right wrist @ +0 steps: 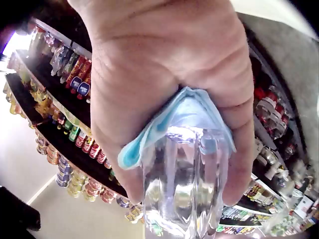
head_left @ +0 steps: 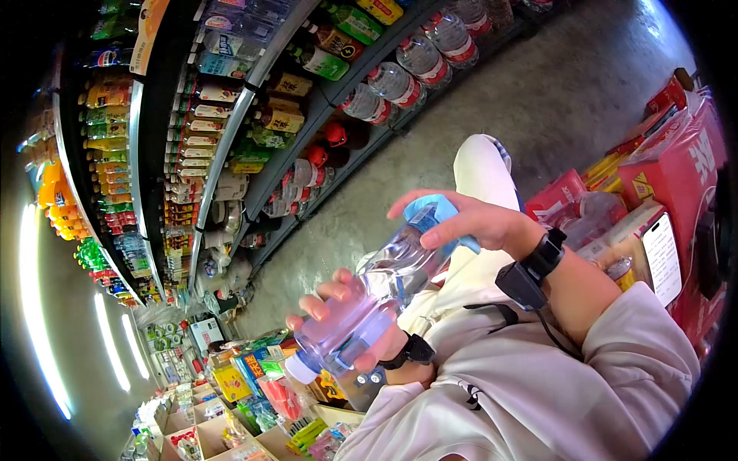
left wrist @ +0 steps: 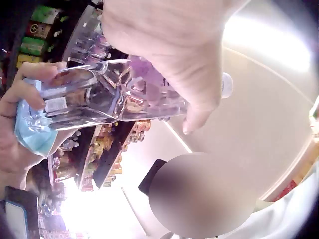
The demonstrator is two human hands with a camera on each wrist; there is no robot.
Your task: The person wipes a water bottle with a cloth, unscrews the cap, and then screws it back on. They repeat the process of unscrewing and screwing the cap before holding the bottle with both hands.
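A clear plastic bottle (head_left: 396, 265) with a white cap (head_left: 300, 368) lies tilted between both hands, cap end toward the lower left in the head view. My left hand (head_left: 388, 342) grips its cap-side half, fingers and thumb on opposite sides. Around the base end, my right hand (head_left: 492, 223) holds a light blue cloth (head_left: 434, 207) against the bottle. The right wrist view has the cloth (right wrist: 189, 109) folded over the base, between palm and bottle (right wrist: 184, 199). In the left wrist view, the cap (left wrist: 228, 85) shows beyond my left hand (left wrist: 174, 45).
Shelves of bottled drinks (head_left: 204, 146) rise at the left, with large water bottles (head_left: 400, 84) on a lower shelf. Red boxes (head_left: 673, 165) and a lit phone (head_left: 662, 257) are at the right. Divided bins (head_left: 207, 438) of packaged goods stand at the bottom left.
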